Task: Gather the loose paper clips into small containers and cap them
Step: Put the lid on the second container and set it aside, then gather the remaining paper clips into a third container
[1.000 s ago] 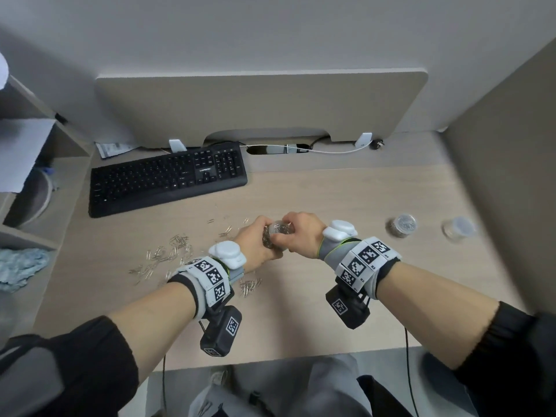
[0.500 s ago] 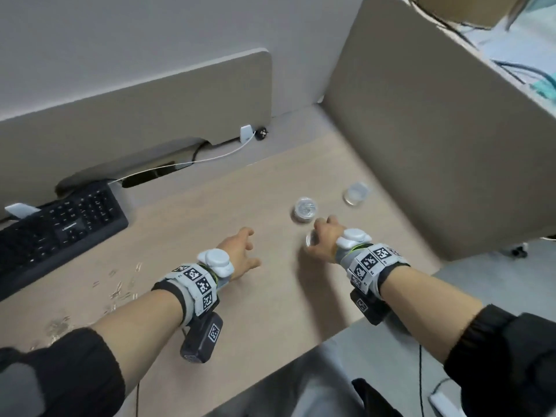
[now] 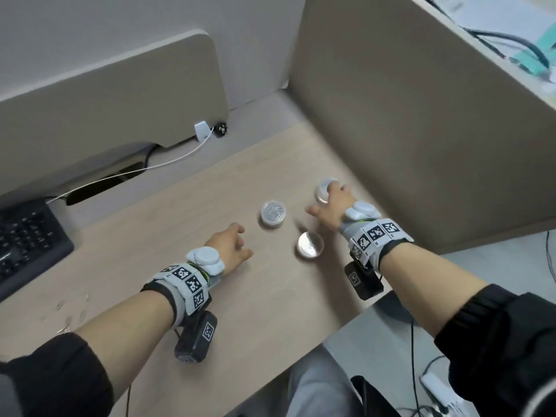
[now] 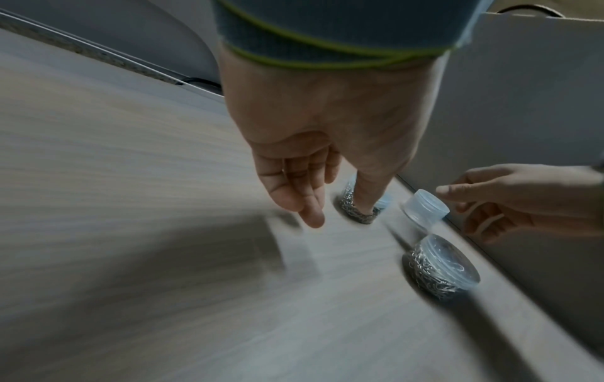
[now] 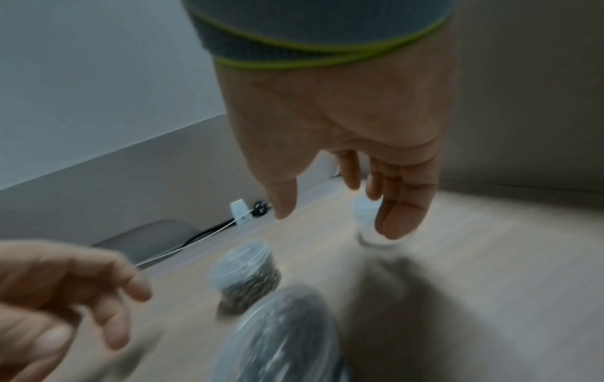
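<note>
Two small clear containers packed with paper clips stand capped on the desk, one [image 3: 273, 214] farther back and one [image 3: 310, 245] nearer. The same pair shows in the left wrist view, the far one [image 4: 351, 206] behind my thumb and the near one [image 4: 441, 266]. An empty capped container [image 3: 324, 188] [image 4: 425, 206] [image 5: 367, 222] stands by the side partition. My right hand [image 3: 328, 203] reaches over it with fingers spread; contact is unclear. My left hand [image 3: 243, 242] hovers relaxed and holds nothing, left of the filled containers. Loose clips [image 3: 69, 317] lie far left.
A tall beige partition [image 3: 421, 130] walls the desk's right side just behind the empty container. A black keyboard [image 3: 27, 245] sits at the far left, and a white cable [image 3: 168, 164] runs along the back. The desk's front edge [image 3: 301, 353] is near my wrists.
Both hands held one filled container a second ago. The right hand set it down near the other filled one, let go and reached right to the empty container. The left hand followed rightward.
</note>
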